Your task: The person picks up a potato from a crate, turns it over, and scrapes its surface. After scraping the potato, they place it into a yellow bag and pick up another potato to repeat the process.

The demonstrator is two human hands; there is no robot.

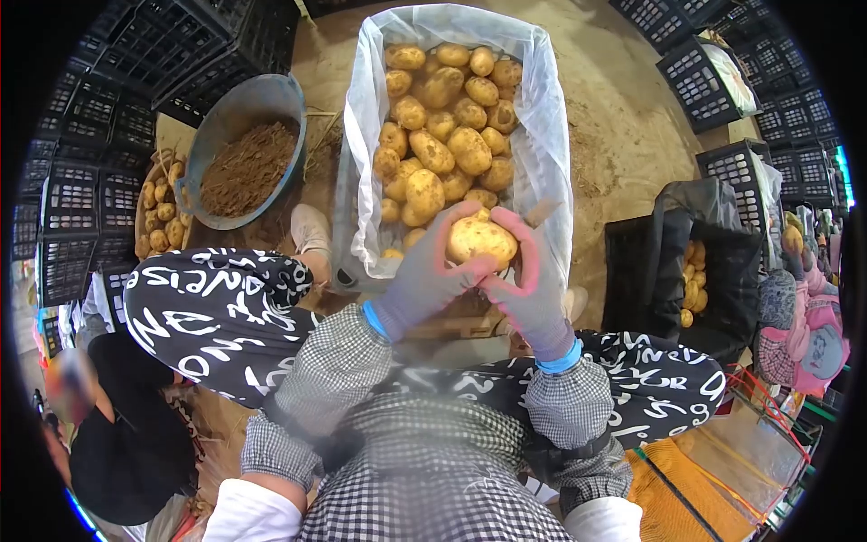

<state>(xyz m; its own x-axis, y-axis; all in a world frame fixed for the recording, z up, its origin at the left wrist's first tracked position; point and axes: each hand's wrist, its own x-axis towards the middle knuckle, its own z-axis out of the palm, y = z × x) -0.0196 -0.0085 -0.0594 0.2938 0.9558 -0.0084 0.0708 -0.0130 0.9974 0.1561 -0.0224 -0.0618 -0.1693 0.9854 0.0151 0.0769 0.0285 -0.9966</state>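
A large yellow potato [481,242] is held between my two gloved hands, over the near end of a crate with a clear plastic liner [549,117]. My left hand [420,278], in a grey and pink glove, wraps the potato's left side with the thumb along its lower edge. My right hand [535,291] curls round the right side, its thumb close to the left one. By my right fingertips a small flat brownish piece [542,212] sticks out; I cannot tell what it is. Many soil-marked potatoes [433,152] fill the lined crate just beyond my hands.
To the left stands a blue-grey tub [298,104] of loose soil, beside a container of potatoes [165,212]. A black-lined crate [632,271] with potatoes is on the right. Stacked black crates [77,194] line the left side. Other people sit at both edges.
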